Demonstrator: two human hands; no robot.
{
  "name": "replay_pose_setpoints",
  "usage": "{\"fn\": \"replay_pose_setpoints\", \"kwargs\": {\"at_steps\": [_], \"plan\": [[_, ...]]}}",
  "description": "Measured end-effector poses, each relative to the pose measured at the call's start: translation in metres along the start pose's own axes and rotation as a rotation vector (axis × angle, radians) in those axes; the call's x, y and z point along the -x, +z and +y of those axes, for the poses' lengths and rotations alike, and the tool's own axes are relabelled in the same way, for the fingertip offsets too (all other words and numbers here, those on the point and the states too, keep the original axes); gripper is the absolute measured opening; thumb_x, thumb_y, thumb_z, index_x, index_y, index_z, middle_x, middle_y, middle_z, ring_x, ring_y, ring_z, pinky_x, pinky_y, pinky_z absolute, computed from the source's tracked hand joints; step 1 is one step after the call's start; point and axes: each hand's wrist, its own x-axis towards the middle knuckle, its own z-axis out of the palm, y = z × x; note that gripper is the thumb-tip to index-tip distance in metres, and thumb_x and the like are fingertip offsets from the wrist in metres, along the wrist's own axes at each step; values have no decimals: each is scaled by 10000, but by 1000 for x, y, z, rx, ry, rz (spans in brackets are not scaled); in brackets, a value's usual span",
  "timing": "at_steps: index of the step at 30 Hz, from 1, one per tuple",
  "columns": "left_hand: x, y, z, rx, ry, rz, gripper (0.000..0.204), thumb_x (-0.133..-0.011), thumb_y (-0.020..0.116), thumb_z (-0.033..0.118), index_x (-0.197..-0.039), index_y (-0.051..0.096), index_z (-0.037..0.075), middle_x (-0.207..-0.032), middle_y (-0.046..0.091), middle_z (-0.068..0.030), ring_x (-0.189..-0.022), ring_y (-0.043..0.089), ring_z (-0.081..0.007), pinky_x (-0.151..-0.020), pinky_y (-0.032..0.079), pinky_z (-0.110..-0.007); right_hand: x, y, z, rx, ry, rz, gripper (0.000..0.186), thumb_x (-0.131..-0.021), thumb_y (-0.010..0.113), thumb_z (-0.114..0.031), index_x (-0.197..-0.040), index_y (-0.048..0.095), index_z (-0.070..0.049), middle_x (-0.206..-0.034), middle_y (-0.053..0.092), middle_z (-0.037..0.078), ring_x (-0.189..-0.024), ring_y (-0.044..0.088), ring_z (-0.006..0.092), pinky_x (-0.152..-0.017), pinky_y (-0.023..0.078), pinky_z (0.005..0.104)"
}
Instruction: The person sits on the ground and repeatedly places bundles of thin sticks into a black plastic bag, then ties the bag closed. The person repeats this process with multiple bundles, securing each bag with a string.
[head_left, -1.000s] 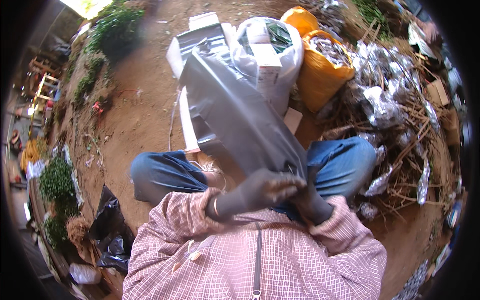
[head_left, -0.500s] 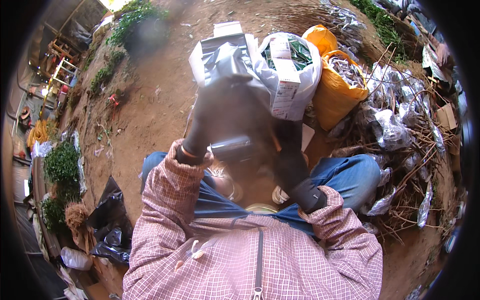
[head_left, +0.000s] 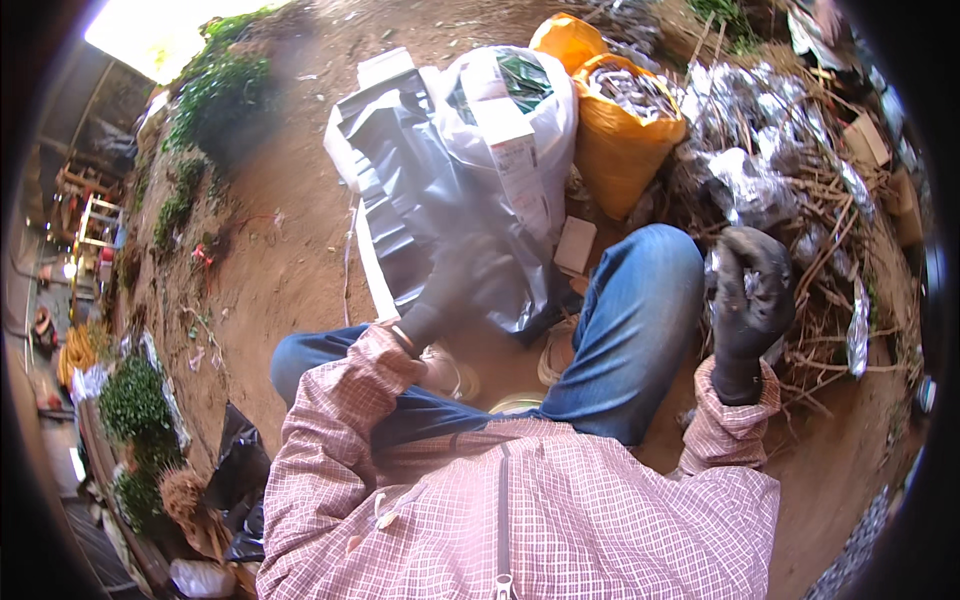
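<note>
A shiny grey plastic sheet hangs from a white box down toward my feet. My left hand, in a dark glove, is at the lower part of this sheet; blur hides its fingers. Out to the right, beyond my raised knee, my right hand is closed, its black-gloved fingers curled inward. What it holds, if anything, I cannot make out. Close beside it lies a pile of brown twigs with silvery wrapped bundles.
A white sack with green packets and a long printed carton strip stands beside the sheet. An orange sack holds greyish pieces. A small pale box lies near my knee. Black plastic lies at left.
My right hand has left the middle and moved right to the twig pile. The grey sheet now lies spread lower, with my left hand on it. My right knee has risen.
</note>
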Motion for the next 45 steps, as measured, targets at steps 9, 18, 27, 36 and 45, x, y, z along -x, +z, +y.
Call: {"fn": "replay_pose_setpoints", "kwargs": {"at_steps": [9, 18, 27, 36, 45], "plan": [[-34, 157, -35, -114, 182, -133, 483, -884, 611, 286, -1344, 564, 150, -1388, 486, -153, -1269, 485, -338, -1083, 386, -513, 203, -68, 118, -164, 1064, -140, 257, -941, 614, 12, -1177, 680, -66, -1044, 666, -23, -821, 580, 46, -719, 469, 190], [-51, 101, -39, 318, -291, -313, 277, -847, 674, 225, -1061, 721, 54, -1063, 715, -160, -1038, 661, -345, -869, 509, -457, 463, 18, 116, 391, 1122, -845, 440, -887, 651, -220, -1312, 589, -124, -1220, 603, 84, -1001, 561, 227, -870, 456, 324], [-138, -43, -51, 92, 92, 157, 523, -663, 870, 177, -1150, 690, 119, -948, 732, -76, -800, 707, -266, -784, 556, -404, 522, 50, 99, 748, 457, -696, 635, -842, 708, -432, -1393, 522, -178, -1359, 563, 193, -1193, 579, 407, -1006, 479, 470], [-195, -89, 25, 172, -251, 194, 330, -797, 789, 102, -1124, 749, 122, -935, 784, -74, -842, 752, -148, -751, 585, -282, 254, 23, 132, 174, 815, -343, 590, -838, 705, -356, -1362, 550, -132, -1189, 589, 177, -1065, 581, 396, -931, 481, 474], [-205, -91, 47, 1115, -398, 68, 491, -784, 851, 190, -1192, 667, -11, -1052, 749, -97, -924, 704, -131, -816, 576, -294, 10, 95, 78, 205, -7, -145, 685, -716, 775, -194, -1367, 570, -142, -1130, 560, 132, -1055, 563, 352, -884, 459, 485]]}}
